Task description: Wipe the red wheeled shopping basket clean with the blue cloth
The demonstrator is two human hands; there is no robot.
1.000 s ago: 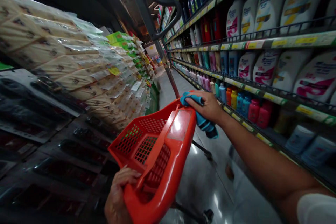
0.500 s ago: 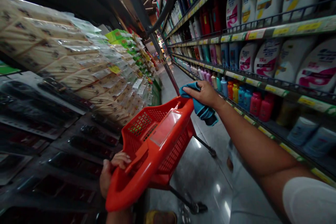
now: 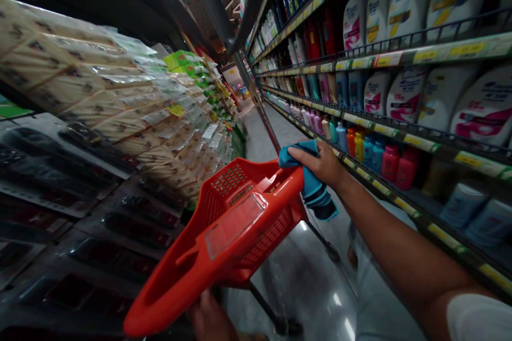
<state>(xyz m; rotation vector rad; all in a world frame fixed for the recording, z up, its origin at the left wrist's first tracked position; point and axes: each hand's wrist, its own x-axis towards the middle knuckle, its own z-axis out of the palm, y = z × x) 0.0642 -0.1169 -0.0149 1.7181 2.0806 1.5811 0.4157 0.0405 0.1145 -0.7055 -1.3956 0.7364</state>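
Observation:
A red plastic shopping basket [image 3: 236,229] on a wheeled frame is tilted up in front of me in a shop aisle. My right hand [image 3: 320,164] is closed on a blue cloth [image 3: 314,189] and presses it against the basket's far rim. My left hand [image 3: 208,317] is under the basket's near end at the bottom of the view; its fingers are hidden behind the basket. The basket's dark pull handle [image 3: 244,10] rises toward the top of the view.
Shelves of shampoo bottles [image 3: 400,96] with yellow price tags line the right side. Stacked packets [image 3: 132,112] and dark packaged goods [image 3: 80,186] fill the left shelves. The shiny tiled aisle floor [image 3: 320,287] runs ahead between them.
The basket has tipped further, its near end swinging lower and left toward me. My left hand has slid beneath it. My right hand with the cloth stays at the far rim.

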